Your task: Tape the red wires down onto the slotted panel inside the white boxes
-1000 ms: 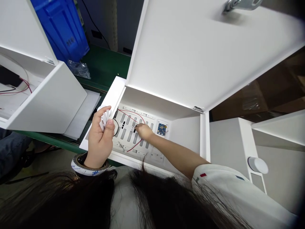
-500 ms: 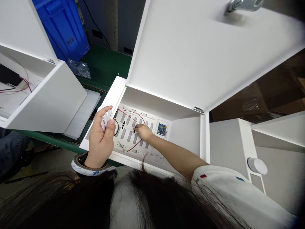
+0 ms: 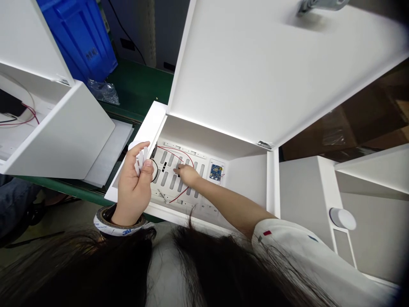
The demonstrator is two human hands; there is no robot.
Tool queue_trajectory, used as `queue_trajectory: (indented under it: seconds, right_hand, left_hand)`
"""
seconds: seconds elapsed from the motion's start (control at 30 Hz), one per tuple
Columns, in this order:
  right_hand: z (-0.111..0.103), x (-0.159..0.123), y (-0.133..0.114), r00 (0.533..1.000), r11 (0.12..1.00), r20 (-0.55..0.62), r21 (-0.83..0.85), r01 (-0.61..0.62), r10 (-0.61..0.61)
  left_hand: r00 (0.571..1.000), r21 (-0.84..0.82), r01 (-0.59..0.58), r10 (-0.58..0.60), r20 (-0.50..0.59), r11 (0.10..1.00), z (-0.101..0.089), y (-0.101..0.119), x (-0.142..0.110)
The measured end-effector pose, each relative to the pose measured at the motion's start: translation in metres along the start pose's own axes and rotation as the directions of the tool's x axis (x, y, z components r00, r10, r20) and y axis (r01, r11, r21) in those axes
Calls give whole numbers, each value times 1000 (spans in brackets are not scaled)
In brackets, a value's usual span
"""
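Note:
My left hand [image 3: 134,187] is closed around a small bundle of white strip-like pieces [image 3: 140,160], beside the left wall of an open white box [image 3: 155,121]. A roll of 3M tape [image 3: 110,228] hangs around my left wrist like a bracelet. Inside the box, my right hand [image 3: 188,175] reaches down to a white slotted plate [image 3: 172,182], its fingertips bunched against the plate's middle. Whatever is under those fingertips is too small to make out. Black pads [image 3: 164,166] show on the plate to their left. A red wire [image 3: 179,197] loops across the plate.
A blue circuit board [image 3: 215,172] sits right of the plate. The box's lid [image 3: 255,72] stands raised behind. Another white box [image 3: 64,132] is at left, near a blue bin [image 3: 83,38] and a plastic bag [image 3: 104,91]. A further white box [image 3: 303,192] stands at right.
My right hand's fingertips have shifted slightly left and up on the slotted plate, and the black piece by them is now mostly covered. My left hand keeps its hold on the white pieces.

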State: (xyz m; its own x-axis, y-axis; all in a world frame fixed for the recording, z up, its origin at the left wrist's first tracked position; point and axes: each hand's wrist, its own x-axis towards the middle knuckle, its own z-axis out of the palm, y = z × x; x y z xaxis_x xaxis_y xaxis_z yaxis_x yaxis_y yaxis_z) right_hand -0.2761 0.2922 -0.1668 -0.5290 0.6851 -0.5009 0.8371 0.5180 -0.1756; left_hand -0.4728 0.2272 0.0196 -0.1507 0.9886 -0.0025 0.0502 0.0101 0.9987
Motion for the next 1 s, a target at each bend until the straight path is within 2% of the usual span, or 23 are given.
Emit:
queue_trajectory:
  seconds: [0.23, 0.4, 0.53, 0.6, 0.67, 0.7, 0.73, 0.8, 0.83, 0.9, 1.0]
  right_hand:
    - [-8, -19, 10, 999, 998, 41, -65, -26, 29]
    - [-11, -34, 17, 987, 993, 125, -69, -95, 103]
    - [-20, -32, 9, 975, 981, 127, -93, -172, 183]
    - [-26, -28, -3, 988, 990, 87, -77, -118, 125]
    - [-27, -23, -18, 995, 995, 25, -31, 96, -95]
    - [-26, -20, -26, 969, 969, -6, -15, 246, -246]
    - [-24, -17, -34, 918, 918, -28, -8, 396, -396]
    - [-16, -9, -47, 778, 778, -22, -21, 628, -628]
    - [-12, -5, -51, 717, 716, 4, -32, 697, -697]
    - [-2, 2, -55, 638, 636, 58, -60, 770, -767]
    - [10, 9, -53, 617, 604, 94, -138, 785, -781]
  left_hand:
    - [1000, -23, 11, -11, 20, 1000, -3, -3, -1]
    - [999, -54, 22, -21, 28, 998, -4, -3, -1]
    - [999, -106, 20, -17, 28, 994, -3, -1, -1]
    - [999, -117, 15, -11, 35, 993, -3, 0, -1]
    - [999, -114, 14, -9, 43, 993, -2, 1, 0]
    - [999, -113, 12, -7, 45, 994, -2, 2, -1]
    - [999, -116, 10, -5, 45, 993, -2, 2, -1]
    - [999, -127, 12, -6, 46, 992, -1, 2, -1]
    - [999, -132, 14, -8, 46, 991, -1, 2, -1]
    - [999, -134, 18, -12, 42, 991, -1, 1, -1]
    - [999, -119, 16, -12, 34, 993, 0, 1, -2]
